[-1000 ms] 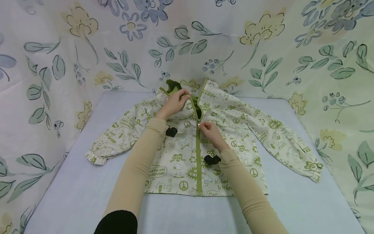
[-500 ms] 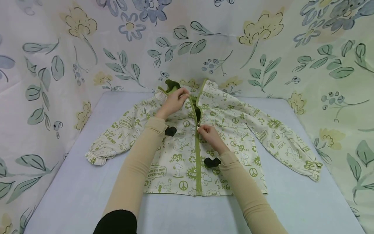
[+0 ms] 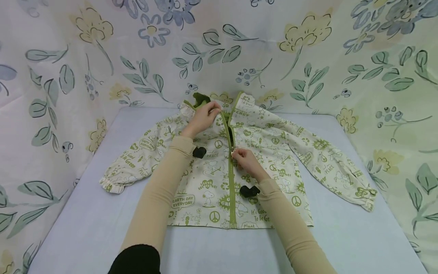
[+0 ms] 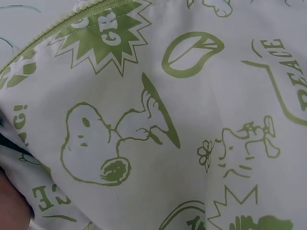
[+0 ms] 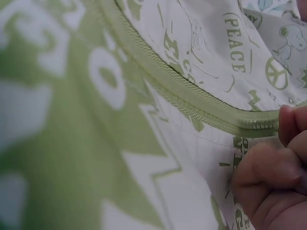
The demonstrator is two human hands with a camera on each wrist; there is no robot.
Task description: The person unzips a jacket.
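Observation:
A white jacket [image 3: 210, 198] with green cartoon and lettering prints lies front up, sleeves spread to both sides. Its green zipper [image 3: 232, 186] runs down the middle, fastened below the slider and parted above it. My left hand [image 3: 204, 118] grips the front edge near the collar on the left. With thumb and finger, my right hand [image 3: 247, 160] pinches the zipper pull [image 3: 232, 151] at chest height. Curled fingers [image 5: 268, 167] appear at the zipper in the right wrist view, hiding the pull. Printed cloth [image 4: 201, 105] fills most of the left wrist view.
The jacket lies on a pale table [image 3: 85, 228], whose surface shows in front and at both sides. A floral curtain [image 3: 219, 45] hangs behind and on either side. Each wrist wears a black strap piece [image 3: 249, 191].
My right hand has drawn the zipper pull a short way down, lengthening the parted section. The two collar edges have come slightly closer. My left hand has stayed nearly still at the collar.

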